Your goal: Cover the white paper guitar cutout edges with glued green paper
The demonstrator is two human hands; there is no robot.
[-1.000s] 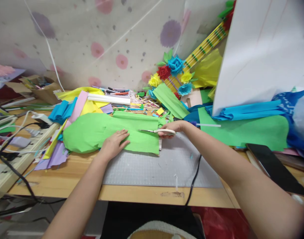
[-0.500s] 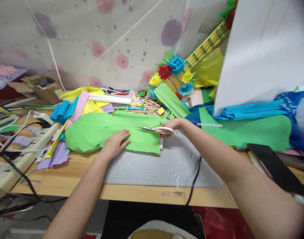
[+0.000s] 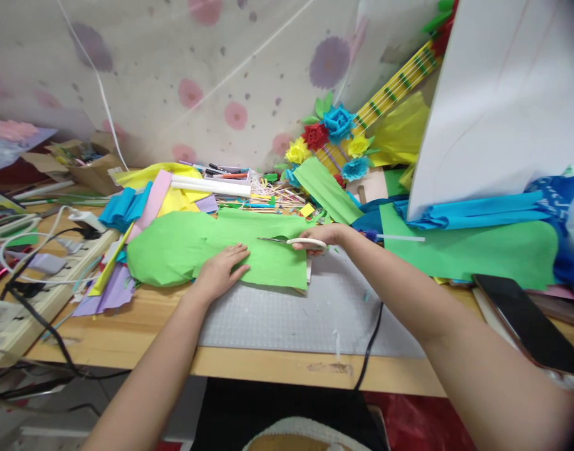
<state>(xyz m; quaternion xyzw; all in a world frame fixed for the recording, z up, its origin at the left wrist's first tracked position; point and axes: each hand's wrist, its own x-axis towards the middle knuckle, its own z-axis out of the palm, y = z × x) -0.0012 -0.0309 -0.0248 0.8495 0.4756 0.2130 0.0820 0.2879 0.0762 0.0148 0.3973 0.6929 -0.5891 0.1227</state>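
Note:
A light green crepe paper sheet (image 3: pixel 183 247) lies across the grey cutting mat (image 3: pixel 306 313) and the wooden table. My left hand (image 3: pixel 221 270) rests flat on it, fingers spread, pressing it down. My right hand (image 3: pixel 322 237) grips white-handled scissors (image 3: pixel 296 242) whose blades point left into the paper's right part.
Paper scraps, pens and sticks litter the back of the table. Paper flowers (image 3: pixel 331 134) and a yellow paper guitar (image 3: pixel 390 94) lean on the wall. A white board (image 3: pixel 503 94), blue and green sheets lie right. A black phone (image 3: pixel 526 322), a power strip (image 3: pixel 42 294) and cables flank the mat.
The scissors have crept a little further left into the green paper. My left hand stays pressed on the sheet. The view has shifted slightly.

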